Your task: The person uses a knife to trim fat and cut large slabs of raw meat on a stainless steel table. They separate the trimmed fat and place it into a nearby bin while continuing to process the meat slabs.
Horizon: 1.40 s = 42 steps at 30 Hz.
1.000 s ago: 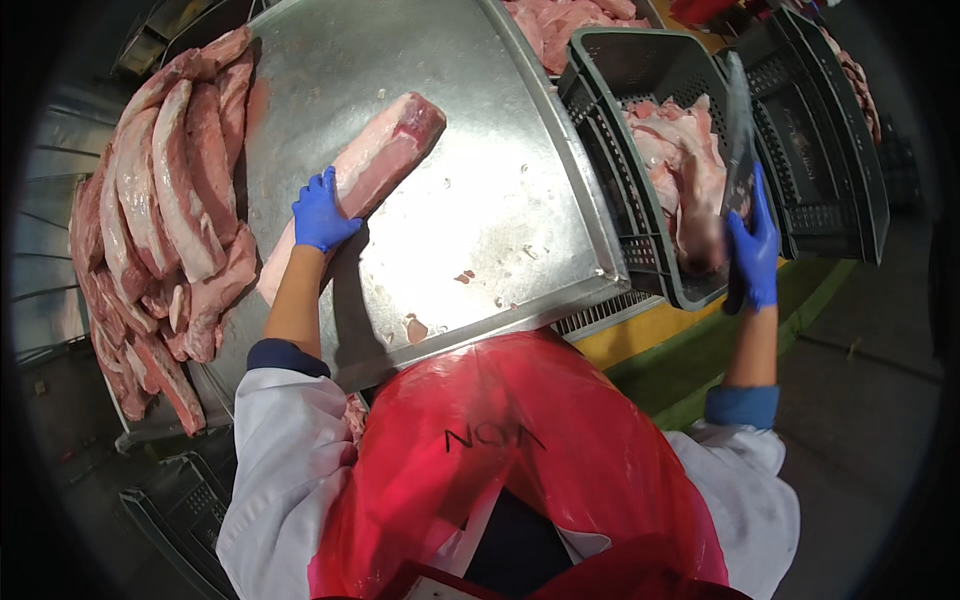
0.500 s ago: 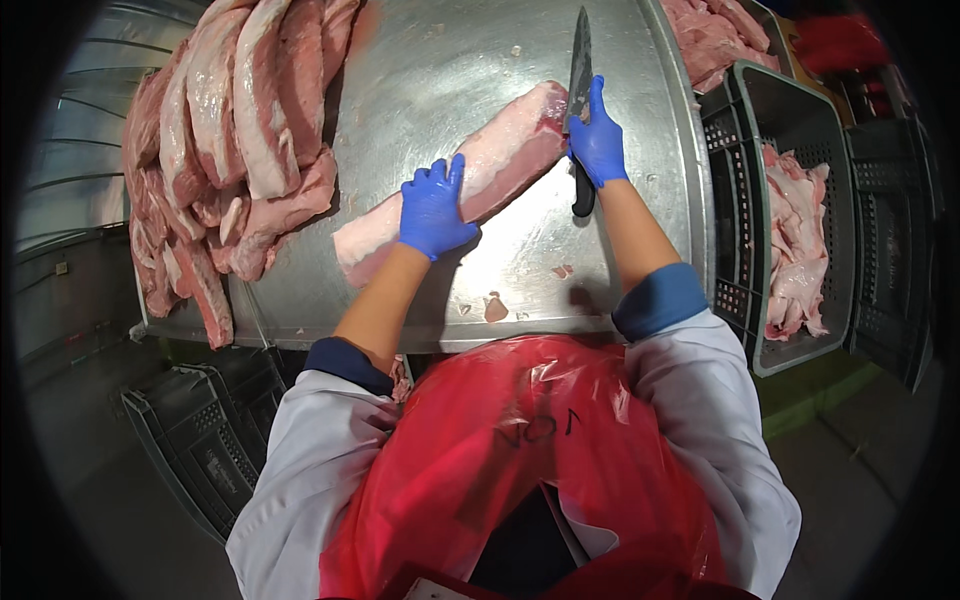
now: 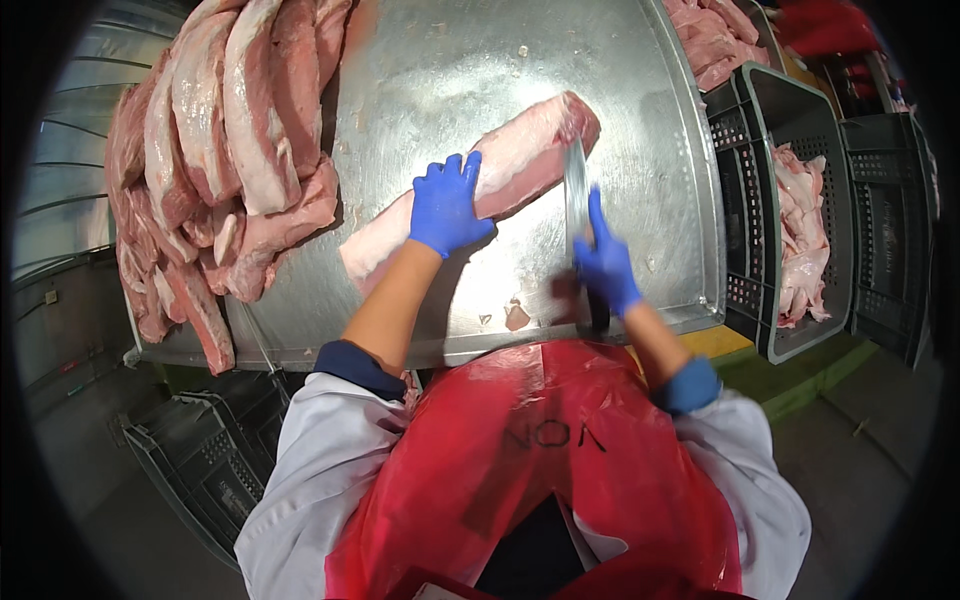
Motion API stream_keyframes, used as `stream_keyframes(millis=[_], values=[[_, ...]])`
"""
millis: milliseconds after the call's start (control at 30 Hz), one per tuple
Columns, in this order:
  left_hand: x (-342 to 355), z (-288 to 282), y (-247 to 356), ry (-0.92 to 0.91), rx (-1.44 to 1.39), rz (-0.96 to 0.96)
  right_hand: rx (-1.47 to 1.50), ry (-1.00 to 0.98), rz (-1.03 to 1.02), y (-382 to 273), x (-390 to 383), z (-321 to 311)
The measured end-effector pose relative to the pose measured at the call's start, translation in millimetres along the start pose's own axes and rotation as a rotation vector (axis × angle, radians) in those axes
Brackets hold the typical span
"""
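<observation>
Loin [image 3: 500, 180], long, pink, white-fatted

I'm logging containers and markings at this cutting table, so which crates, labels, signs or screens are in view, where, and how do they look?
Crate: right of the table, dark plastic lattice, holding pale meat trimmings.
Second crate: further right, dark, contents unclear.
Floor crate: lower left under the table, dark lattice.
Apron marking: dark hand-drawn characters on the red apron.
No signs or screens.
</observation>
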State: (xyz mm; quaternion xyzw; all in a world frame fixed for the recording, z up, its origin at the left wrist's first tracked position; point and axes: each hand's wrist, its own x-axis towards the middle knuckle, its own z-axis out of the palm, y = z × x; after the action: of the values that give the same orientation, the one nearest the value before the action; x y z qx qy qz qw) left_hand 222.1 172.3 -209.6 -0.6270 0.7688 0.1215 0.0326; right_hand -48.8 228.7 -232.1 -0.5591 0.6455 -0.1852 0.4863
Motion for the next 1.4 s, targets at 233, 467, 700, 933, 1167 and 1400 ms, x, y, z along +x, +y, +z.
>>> stream_keyframes(millis=[233,467,700,933,1167,1400], values=[[30.0,-17.9,43.0,-0.054,0.068,-0.073,0.257,0.148,-0.165,65.7,-82.5,-78.7],[159.4,-8.9,118.5,0.022,-0.271,-0.031,0.529,0.247,-0.132,35.1,22.8,-95.8],[169.9,33.0,69.9,0.033,-0.868,-0.264,0.125,0.199,-0.305,-12.5,116.1,-46.2],[150.2,13.2,88.0,0.053,-1.125,-0.341,0.085,-0.044,-0.338,46.7,42.4,-39.2],[139.5,-4.8,94.1,0.032,-1.060,-0.316,0.087,-0.169,-0.262,33.5,89.0,-48.6],[137.9,-13.5,110.3,0.038,-1.019,-0.233,-0.007,-0.162,-0.267,25.9,116.1,-48.1]])
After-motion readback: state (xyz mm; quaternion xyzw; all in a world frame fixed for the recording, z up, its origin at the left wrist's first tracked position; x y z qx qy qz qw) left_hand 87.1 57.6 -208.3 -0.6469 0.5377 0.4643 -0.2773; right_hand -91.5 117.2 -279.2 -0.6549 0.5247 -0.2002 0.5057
